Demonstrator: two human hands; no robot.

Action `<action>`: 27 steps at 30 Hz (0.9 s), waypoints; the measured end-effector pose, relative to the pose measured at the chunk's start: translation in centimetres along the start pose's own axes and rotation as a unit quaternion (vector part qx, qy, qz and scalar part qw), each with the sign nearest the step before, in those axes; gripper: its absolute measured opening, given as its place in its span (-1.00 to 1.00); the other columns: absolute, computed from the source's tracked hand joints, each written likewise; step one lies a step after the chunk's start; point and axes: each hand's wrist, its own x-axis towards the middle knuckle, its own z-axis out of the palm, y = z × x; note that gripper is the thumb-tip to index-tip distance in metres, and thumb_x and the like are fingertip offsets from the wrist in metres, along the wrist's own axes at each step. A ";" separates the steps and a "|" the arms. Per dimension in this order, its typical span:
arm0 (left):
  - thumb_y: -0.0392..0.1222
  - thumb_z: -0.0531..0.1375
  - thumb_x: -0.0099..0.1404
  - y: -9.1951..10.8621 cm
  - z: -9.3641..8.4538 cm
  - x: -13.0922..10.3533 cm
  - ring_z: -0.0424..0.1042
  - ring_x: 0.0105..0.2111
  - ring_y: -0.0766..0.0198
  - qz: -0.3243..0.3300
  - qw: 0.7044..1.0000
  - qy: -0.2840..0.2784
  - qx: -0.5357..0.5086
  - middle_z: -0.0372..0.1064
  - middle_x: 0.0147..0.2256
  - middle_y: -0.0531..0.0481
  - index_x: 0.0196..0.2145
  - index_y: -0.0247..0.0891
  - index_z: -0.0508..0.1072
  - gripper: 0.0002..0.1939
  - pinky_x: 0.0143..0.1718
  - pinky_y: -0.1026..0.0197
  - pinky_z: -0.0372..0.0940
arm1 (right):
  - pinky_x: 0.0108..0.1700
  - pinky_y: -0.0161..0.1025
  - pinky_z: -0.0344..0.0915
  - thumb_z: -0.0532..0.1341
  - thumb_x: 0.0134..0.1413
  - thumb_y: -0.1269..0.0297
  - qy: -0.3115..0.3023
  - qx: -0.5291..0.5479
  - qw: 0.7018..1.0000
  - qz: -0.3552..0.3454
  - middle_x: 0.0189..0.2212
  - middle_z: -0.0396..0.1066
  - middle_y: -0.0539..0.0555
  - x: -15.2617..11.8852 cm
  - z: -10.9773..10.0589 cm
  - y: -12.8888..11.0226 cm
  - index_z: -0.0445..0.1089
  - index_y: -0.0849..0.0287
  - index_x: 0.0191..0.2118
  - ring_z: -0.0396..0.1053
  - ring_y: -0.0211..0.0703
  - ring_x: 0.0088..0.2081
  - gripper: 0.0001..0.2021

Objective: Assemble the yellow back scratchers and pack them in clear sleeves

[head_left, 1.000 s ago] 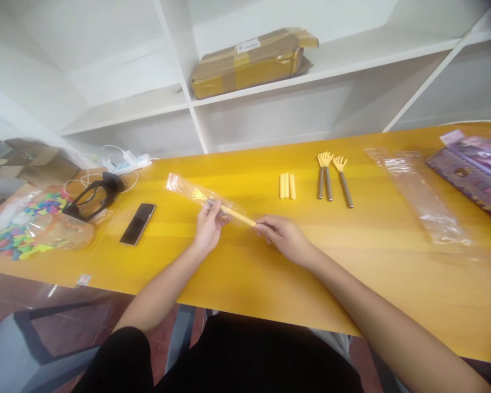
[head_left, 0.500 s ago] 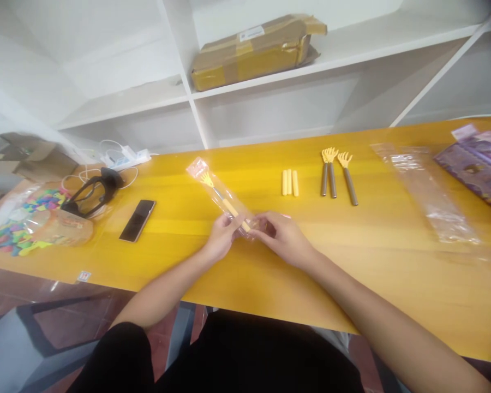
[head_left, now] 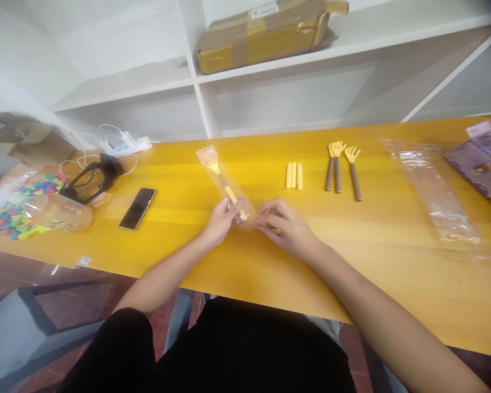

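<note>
Nearest in my view, my left hand [head_left: 220,222] is closed around the lower part of a clear bag [head_left: 236,191], with the thumb lying on top, and inside this bag I see a yellow scratcher [head_left: 228,190]. It lies slanted over the desk [head_left: 184,191], its rake head pointing away from me and its handle end between the two hands. My right hand [head_left: 289,228] is beside it, with fingertips gathered narrowly at the bag's lower end; whether the film is really caught between them, I cannot tell, because this spot is small and blurred.

What could go wrong, I think: if the left grip loosens while the lower end tips down, the scratcher may slide out, should that end be open. If the right fingers pull too strongly, the thin film may wrinkle or tear.

Somewhat farther, on the left, a phone [head_left: 138,208] lies flat, well apart from the hands. Beyond the right hand lie three yellow tubes [head_left: 293,176], then three grey-handled scratchers [head_left: 337,174]; a careless forward swing could, in my judgement, scatter them. Farther right are flat clear bags [head_left: 433,191] near a purple package [head_left: 479,170]. At the back, a taped box [head_left: 265,35] sits on a white shelf [head_left: 364,48].
</note>
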 end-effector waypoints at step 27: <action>0.12 0.44 0.27 -1.0 -0.2 -0.3 0.42 -0.36 0.33 0.003 0.977 -0.181 0.115 0.45 -0.29 -0.02 -0.04 -0.34 0.51 -0.48 -0.25 0.17 0.38 | -0.35 -0.23 0.27 0.28 0.39 0.08 0.065 0.001 0.987 0.144 -0.30 0.42 0.05 0.0 0.6 0.5 0.42 0.14 -0.01 0.31 -0.23 -0.44 -0.75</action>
